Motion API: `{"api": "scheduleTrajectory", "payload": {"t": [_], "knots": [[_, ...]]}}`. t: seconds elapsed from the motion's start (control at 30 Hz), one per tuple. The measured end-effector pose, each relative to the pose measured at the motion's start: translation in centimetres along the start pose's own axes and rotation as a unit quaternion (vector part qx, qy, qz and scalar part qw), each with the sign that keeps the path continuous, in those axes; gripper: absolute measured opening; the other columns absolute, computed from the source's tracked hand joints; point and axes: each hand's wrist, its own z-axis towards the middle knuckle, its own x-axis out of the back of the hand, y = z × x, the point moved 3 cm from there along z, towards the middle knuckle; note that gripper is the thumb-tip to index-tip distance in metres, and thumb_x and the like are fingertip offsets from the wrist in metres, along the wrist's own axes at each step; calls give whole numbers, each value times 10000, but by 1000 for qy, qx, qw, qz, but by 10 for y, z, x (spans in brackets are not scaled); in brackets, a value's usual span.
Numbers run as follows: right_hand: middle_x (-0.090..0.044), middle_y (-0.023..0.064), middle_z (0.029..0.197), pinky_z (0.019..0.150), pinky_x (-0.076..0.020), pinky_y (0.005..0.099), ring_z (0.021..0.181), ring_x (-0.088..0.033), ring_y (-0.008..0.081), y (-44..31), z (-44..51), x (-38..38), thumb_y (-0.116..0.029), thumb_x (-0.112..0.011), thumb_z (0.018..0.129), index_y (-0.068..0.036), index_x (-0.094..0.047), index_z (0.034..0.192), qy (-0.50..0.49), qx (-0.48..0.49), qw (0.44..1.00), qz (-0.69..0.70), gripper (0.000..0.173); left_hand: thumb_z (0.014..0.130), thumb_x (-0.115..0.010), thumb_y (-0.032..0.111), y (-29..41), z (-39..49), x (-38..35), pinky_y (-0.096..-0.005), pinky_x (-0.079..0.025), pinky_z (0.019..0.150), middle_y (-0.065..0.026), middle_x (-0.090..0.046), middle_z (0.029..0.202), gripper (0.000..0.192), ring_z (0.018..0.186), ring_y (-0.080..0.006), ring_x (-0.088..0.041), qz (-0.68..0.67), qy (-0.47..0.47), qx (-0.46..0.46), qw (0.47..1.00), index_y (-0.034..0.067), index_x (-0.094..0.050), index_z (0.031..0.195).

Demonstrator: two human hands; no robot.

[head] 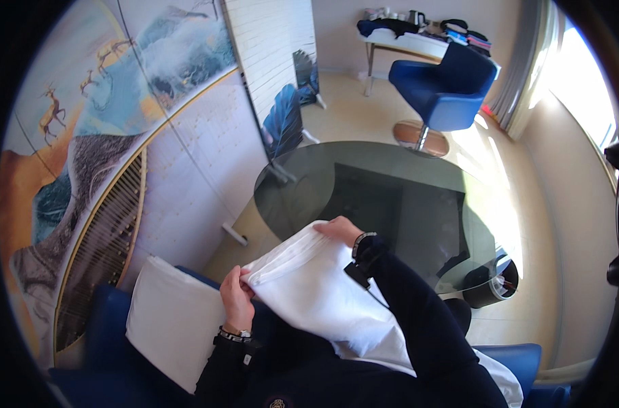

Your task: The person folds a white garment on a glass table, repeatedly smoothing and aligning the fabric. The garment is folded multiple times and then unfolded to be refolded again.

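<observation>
A large white cloth (330, 285) is stretched between my two hands, its folded edge running up from left to right. My left hand (237, 301) pinches the lower left corner of that edge between thumb and fingers. Farther up, my right hand (342, 230) grips the other end. The rest of the cloth hangs over my lap, and more white fabric shows at the lower right beyond my right sleeve. Left of my left hand, a flat folded stack of white cloth (174, 321) lies on a blue seat.
An oval dark glass table (370, 204) stands just ahead. Beyond it are a blue swivel chair (442, 92) and a cluttered white desk (406, 43). A black waste bin (488, 285) is at the right. Mural panels (136, 127) on stands line the left.
</observation>
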Motion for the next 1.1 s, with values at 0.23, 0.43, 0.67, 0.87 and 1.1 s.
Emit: {"api": "scheduleTrajectory", "payload": {"t": [0.23,0.43,0.67,0.87,1.1], "knots": [[-669,72,799,621,-490,334,715,-610,166,-82,-35,64,-390,-693,911,64,-722,937,73,39,989,122,455,933,-687,93,48,26,-74,-218,-454,597,-3,-655,882,104,732,-87,-600,89,-48,-89,991,37,-658,1015],[-656,2,817,637,-460,240,740,-558,55,-169,-125,181,-283,-647,993,21,-694,974,167,308,887,303,308,935,-654,-8,120,13,-148,-184,-404,649,42,-599,852,197,717,-30,-498,45,-189,-363,911,32,-654,1128],[-683,222,923,766,-527,498,895,-656,436,1,-69,189,-206,-656,853,-64,-601,1030,372,156,905,-134,234,855,-656,-35,-46,104,-155,-341,-572,651,-120,-691,990,826,823,-185,-672,151,-190,-38,969,88,-239,1557],[-660,169,1028,867,-536,431,974,-649,336,166,-87,127,-310,-777,782,-66,-649,1143,304,32,942,-140,454,858,-542,34,-142,153,-109,-421,-594,546,-199,-672,981,587,641,-304,-696,168,-129,160,964,-40,-425,1428],[-678,190,1028,849,-536,408,966,-659,332,129,-81,124,-365,-755,814,16,-643,1157,287,18,939,-191,525,763,-788,293,-157,177,-130,-380,-524,635,-110,-682,738,335,652,-240,-659,345,-113,-105,926,-4,-641,817]]}}
